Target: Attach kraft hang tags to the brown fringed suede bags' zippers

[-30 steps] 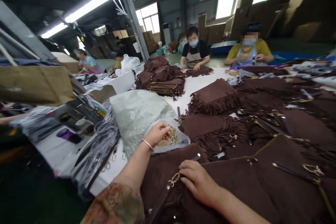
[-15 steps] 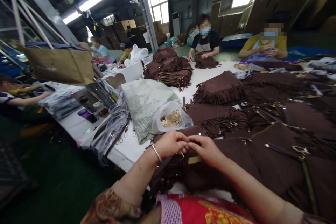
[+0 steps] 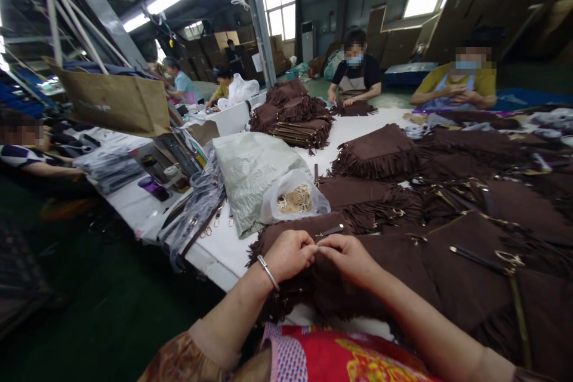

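My left hand [image 3: 290,255], with a metal bangle at the wrist, is closed in a pinch. Its fingertips meet those of my right hand [image 3: 351,259], which is pinched too. Whatever lies between the fingers is too small to make out. Both hands are over a dark brown fringed bag [image 3: 286,230] at the table's near edge. Just beyond them, a clear plastic bag [image 3: 320,203] holds tan tags with white strings [image 3: 295,198]. A dark strap end with a metal tip [image 3: 333,230] lies on the brown material.
A large pale green sack [image 3: 250,173] lies behind the clear bag. Brown fringed bags [image 3: 378,149] cover the right side. Wrapped straps [image 3: 201,197] lie left. Two masked people [image 3: 356,74] sit across the white table [image 3: 353,128]; others are at the left.
The view has shifted slightly. My hands remain together, but the pale bit seen below my left fingers no longer shows. The person at far left has moved an arm.
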`<state>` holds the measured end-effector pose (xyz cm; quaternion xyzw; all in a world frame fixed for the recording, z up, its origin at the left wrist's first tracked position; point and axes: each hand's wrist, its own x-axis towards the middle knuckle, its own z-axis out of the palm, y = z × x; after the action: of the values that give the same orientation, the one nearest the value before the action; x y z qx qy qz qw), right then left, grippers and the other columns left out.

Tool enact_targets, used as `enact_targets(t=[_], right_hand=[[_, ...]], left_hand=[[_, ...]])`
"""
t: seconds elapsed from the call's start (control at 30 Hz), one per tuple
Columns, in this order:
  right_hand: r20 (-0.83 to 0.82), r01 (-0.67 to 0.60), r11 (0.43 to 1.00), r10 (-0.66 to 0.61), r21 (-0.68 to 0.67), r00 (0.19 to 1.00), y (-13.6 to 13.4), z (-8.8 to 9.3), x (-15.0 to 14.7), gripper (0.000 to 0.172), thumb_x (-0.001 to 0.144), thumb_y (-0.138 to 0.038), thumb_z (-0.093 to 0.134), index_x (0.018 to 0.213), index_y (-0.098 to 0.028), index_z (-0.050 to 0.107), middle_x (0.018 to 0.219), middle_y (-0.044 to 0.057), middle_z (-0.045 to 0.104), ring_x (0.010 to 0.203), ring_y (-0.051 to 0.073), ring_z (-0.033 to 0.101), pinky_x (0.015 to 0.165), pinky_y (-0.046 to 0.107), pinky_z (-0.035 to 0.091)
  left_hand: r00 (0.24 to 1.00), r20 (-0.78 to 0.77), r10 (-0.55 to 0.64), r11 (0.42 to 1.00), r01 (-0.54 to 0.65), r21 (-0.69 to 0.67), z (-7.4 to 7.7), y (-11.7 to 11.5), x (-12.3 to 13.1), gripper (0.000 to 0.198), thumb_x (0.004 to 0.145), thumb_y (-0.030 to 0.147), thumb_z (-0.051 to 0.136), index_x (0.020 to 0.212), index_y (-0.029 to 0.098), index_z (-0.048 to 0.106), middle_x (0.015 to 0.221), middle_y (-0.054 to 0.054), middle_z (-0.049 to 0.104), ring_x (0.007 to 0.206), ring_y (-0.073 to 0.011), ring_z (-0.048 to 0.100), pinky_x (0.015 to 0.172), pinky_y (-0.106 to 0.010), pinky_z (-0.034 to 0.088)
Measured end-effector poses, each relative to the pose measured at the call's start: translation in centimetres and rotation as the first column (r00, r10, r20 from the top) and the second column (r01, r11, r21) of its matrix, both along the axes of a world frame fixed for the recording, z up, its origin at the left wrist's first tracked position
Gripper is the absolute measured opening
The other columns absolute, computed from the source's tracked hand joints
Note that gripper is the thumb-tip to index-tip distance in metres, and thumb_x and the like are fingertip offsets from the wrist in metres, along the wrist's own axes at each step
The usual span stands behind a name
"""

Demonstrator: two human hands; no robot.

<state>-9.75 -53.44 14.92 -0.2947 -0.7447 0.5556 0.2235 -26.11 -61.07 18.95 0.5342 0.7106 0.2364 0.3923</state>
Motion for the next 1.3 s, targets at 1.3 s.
enact_targets(t=[1.3], right_hand=[[0.251,0.103,0.971,-0.158,0.217,0.955,0.5,-2.6,-4.2,0.02,0.085,-0.03,0.054,0.079,-0.024,0.072,0.077,-0.001,0.074,0.075,0.018,0.068,0.068,0.027,0.047]], left_hand=[[0.932,0.248,0.263,0.953,-0.211,-0.216,-4.9,-0.6,-4.0,0.005,0.074,0.017,0.062,0.078,0.015,0.063,0.064,0.0,0.065,0.057,-0.0124,0.059,0.053,-0.021,0.042]])
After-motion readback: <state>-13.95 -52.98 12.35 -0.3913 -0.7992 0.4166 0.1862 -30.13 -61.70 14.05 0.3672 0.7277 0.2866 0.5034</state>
